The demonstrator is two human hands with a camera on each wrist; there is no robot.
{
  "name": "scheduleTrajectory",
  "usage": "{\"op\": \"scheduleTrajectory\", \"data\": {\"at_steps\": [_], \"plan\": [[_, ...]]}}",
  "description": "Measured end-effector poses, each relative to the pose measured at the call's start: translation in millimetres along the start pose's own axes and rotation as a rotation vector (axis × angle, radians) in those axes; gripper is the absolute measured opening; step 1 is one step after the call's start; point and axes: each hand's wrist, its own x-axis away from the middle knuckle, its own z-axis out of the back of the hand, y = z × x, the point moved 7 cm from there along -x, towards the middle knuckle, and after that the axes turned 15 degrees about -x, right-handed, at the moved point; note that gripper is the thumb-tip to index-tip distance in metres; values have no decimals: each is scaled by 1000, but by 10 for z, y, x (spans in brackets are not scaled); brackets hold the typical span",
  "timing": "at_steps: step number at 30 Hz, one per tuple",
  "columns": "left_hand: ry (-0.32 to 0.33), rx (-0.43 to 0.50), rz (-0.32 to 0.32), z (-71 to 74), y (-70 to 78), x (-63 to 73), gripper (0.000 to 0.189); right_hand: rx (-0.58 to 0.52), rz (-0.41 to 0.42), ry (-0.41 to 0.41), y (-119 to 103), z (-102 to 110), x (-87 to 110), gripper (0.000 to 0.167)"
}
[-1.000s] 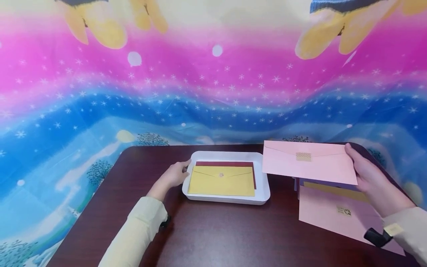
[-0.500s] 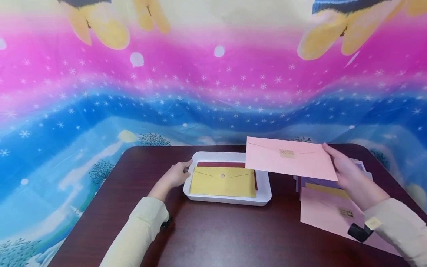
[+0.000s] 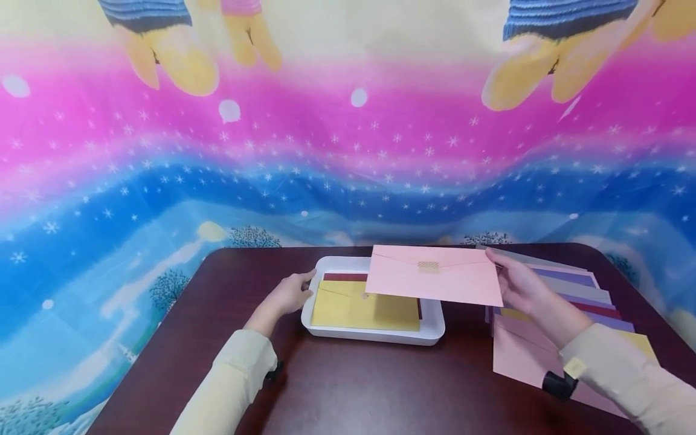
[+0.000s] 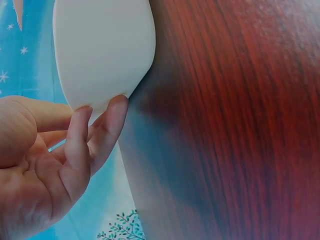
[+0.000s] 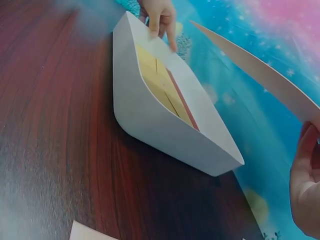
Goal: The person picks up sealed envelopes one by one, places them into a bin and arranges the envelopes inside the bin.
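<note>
Envelope of golden-yellow paper (image 3: pixel 356 314), upper right part hidden in head view behind pale-pink rectangular paper envelope (image 3: pixel 434 284). Dark-red paper envelope (image 3: pixel 342 277) beneath the yellow, only strips showing. Fan of grey, lavender, dark-red, yellow and pink paper envelopes (image 3: pixel 513 353) partly covered by right hand (image 3: pixel 524 283) and cream sleeve (image 3: pixel 614 368); cannot count them. Black object (image 3: pixel 560 385) at right cuff, hard to make out. In right wrist view, right hand cut off at three o'clock, pale-pink envelope nearly edge-on.

Pale-pink envelope: flat, fine flap crease, small gold patterned sticker (image 3: pixel 428 267) just above centre. Held aloft over two-o'clock corner of white round-cornered tray (image 3: pixel 434 323), not touching it. Right hand clamped on envelope's three-o'clock end, fingertips behind paper unseen. Left hand (image 3: pixel 288 295) pinching tray rim at nine o'clock; hands well apart. Fan on dark wood-grain table (image 3: pixel 348 386), between three and four o'clock from tray.
</note>
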Motion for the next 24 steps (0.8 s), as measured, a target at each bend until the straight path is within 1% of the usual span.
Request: {"op": "scheduleTrajectory", "data": {"at_steps": [3,5,7,10,14,18,21,24], "plan": [[2,2,1,-8,-4,10,59,-37,4,-9,59,-34,-48,30],[7,1,-2,-5,-1,12,58,-60,9,-20,99,-63,-74,31],[11,1,-5,1,2,11,58,-55,8,-27,146,-93,-101,35],[12,1,-10,3,3,6,58,-4,-7,-15,234,-130,-142,38],[7,4,-10,-7,-6,2,58,104,-41,19,365,-158,-202,33],[10,16,-11,-8,-19,-4,58,205,-53,27,444,-208,-250,30],[13,25,-12,-1,-24,-8,58,254,-52,21,478,-256,-290,27],[11,24,-13,-1,-28,-13,59,271,-56,9,517,-312,-338,23]]}}
